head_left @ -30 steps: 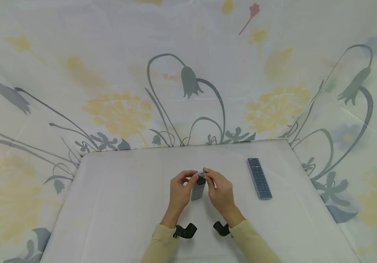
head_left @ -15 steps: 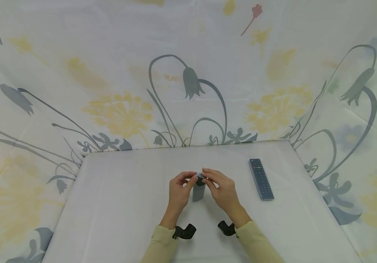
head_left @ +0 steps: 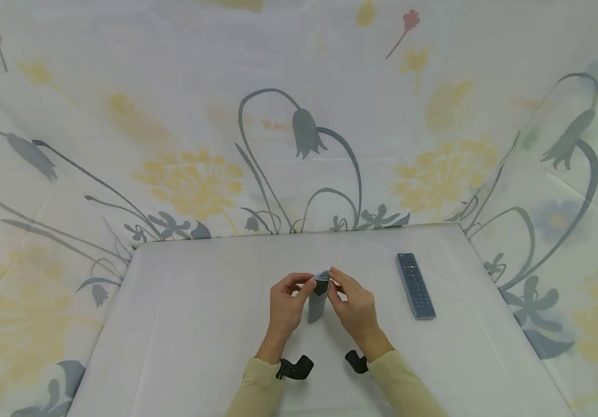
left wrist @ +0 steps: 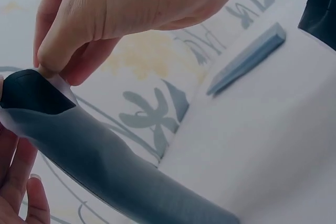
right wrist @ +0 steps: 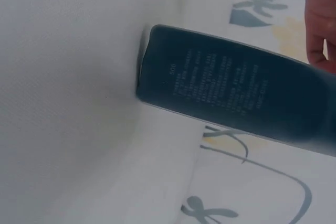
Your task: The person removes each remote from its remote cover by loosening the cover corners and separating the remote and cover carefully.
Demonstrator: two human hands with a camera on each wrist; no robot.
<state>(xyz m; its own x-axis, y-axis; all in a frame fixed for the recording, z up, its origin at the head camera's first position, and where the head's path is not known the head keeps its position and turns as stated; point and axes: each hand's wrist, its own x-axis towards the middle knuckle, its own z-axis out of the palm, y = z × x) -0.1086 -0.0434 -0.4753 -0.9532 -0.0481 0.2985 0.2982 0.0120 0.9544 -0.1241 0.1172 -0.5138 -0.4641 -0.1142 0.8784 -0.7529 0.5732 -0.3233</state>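
In the head view, both hands meet over a slim dark bar (head_left: 317, 307) that stands steeply tilted, its lower end on or close to the table. Small lettering covers its flat face in the right wrist view, rather like the back of a remote control. A thin translucent sleeve (left wrist: 113, 153) wraps the bar, and a black end shows at the sleeve's mouth. The left hand (head_left: 285, 301) pinches the sleeve's upper edge from the left. From the right, the right hand (head_left: 353, 304) pinches the opposite edge between thumb and fingers. Some fingertips are hidden behind the sleeve.
A remote control (head_left: 416, 286) with several buttons lies on the white table (head_left: 200, 324), right of the hands. Flower-printed cloth (head_left: 189, 116) rises behind the table and along its sides. Black mounts (head_left: 296, 367) sit on both wrists.
The bar's lower end has shifted slightly right. Between the fingertips, the sleeve's edge stands up higher and shows more widely. The remote control on the table has stayed put.
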